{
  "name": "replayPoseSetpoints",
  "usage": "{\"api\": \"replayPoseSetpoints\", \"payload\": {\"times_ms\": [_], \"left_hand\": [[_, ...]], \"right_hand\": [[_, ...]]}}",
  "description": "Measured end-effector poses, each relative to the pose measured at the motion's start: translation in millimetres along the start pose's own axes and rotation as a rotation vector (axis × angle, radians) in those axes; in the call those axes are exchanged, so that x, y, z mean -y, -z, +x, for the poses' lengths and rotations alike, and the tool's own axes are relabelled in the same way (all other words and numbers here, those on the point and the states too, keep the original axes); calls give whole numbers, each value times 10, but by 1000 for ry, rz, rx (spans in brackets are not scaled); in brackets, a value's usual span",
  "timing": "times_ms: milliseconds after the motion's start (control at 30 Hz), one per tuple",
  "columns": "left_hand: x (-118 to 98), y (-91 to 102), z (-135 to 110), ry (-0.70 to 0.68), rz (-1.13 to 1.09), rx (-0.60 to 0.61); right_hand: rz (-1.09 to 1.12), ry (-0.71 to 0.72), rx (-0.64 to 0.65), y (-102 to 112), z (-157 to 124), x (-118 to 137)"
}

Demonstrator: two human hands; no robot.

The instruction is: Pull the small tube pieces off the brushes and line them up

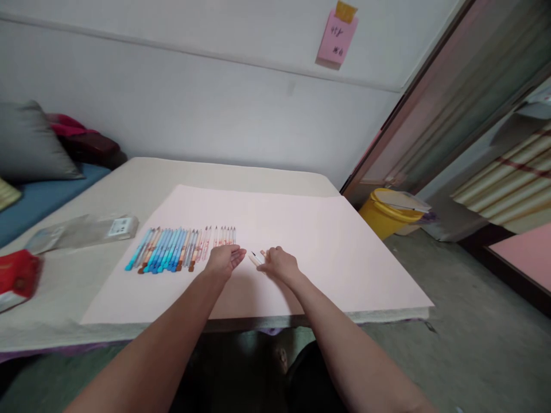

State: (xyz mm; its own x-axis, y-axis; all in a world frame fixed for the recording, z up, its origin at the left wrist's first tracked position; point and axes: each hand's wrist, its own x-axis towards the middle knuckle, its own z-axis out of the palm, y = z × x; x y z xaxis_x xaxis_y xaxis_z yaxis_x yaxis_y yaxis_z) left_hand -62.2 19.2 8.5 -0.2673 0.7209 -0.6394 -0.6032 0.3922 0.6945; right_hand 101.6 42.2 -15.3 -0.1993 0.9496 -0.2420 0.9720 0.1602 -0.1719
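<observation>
A row of pens [166, 250] lies side by side on a pink sheet [344, 252], tips pointing away from me. Those on the left are blue and brown with coloured ends; those on the right are pale with reddish marks. My left hand [221, 259] is beside the right end of the row, fingers apart and pointing right, with nothing visible in it. It covers the lower parts of some pale pens. Just right of it, my right hand [280, 264] is closed on a few pale pens [255, 259], one showing a dark tip. Their far ends are hidden under the hand.
A clear plastic wrapper [92, 232] with a white label and a red packet [18, 278] lie on the table's left side. A grey cushion [37, 143] is behind them. A yellow bucket [385, 215] stands on the floor to the right. A pink note [338, 37] hangs on the wall.
</observation>
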Motion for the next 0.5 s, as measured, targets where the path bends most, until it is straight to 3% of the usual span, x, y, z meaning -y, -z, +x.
{"api": "replayPoseSetpoints", "payload": {"times_ms": [233,500], "left_hand": [[-34,46,-32,-5,-36,20],[-39,17,-93,-54,46,78]], "right_hand": [[-118,31,5,-100,73,95],[-253,162,7,-136,109,260]]}}
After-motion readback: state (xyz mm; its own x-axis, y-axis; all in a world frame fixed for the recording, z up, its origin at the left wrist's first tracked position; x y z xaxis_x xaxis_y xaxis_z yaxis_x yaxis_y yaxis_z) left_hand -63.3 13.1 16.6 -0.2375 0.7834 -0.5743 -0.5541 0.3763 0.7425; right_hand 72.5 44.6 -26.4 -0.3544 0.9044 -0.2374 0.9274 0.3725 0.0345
